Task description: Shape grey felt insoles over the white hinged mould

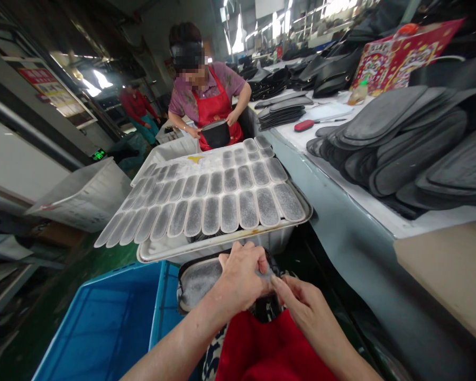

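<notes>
My left hand (241,278) is closed over the right end of a grey padded oval piece (198,283) that lies just below the metal tray (222,244). My right hand (301,304) meets it from the right, fingertips pinched on the same end of the piece. The tray in front of me holds rows of several grey oval pads (222,203) laid side by side. My red apron (269,349) shows beneath my hands.
A blue plastic crate (103,323) sits at lower left. White bins (83,196) stand left of the tray. A long table (365,206) on the right carries stacks of dark grey pieces (412,143). A person in a red apron (210,100) works across from me, holding a black item.
</notes>
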Tool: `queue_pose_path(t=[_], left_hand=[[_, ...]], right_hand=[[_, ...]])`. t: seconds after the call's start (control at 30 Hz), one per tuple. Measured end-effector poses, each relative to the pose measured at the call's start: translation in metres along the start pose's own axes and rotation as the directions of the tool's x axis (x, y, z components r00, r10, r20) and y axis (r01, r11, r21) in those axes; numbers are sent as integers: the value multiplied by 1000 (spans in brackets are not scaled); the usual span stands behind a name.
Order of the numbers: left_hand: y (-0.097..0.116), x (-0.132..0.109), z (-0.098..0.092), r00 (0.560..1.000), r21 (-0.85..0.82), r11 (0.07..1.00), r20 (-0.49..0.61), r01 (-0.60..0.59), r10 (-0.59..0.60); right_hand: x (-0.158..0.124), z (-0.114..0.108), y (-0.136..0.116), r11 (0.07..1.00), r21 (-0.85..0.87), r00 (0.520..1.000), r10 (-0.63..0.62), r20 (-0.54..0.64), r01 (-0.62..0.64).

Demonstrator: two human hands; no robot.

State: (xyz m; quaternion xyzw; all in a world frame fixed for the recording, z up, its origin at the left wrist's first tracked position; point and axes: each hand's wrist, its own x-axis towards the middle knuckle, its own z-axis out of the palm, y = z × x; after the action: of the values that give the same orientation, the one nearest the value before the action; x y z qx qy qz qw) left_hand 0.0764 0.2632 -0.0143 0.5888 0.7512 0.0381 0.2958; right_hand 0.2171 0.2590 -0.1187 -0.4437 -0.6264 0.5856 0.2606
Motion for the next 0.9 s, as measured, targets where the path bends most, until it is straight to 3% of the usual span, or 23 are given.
queue_pose_path(t=[0.23,0.43,0.63,0.9], left_hand=[[-2,-5,1,1000,-13,1000,-1,-20,20],[-3,-1,3,1000,1,1000,4,-10,10],[-4,-1,6,1000,6,1000,17,-4,4],[-4,-5,5,999,10,999,25,-39,39]], right_hand=[[-4,9,4,998,21,996,-63,-69,64],[-7,10,20,969,219,992,-123,41,111],[-6,1,24,953,276,982,-161,102,128],[-11,12,7,930,366,995,14,95,-48]])
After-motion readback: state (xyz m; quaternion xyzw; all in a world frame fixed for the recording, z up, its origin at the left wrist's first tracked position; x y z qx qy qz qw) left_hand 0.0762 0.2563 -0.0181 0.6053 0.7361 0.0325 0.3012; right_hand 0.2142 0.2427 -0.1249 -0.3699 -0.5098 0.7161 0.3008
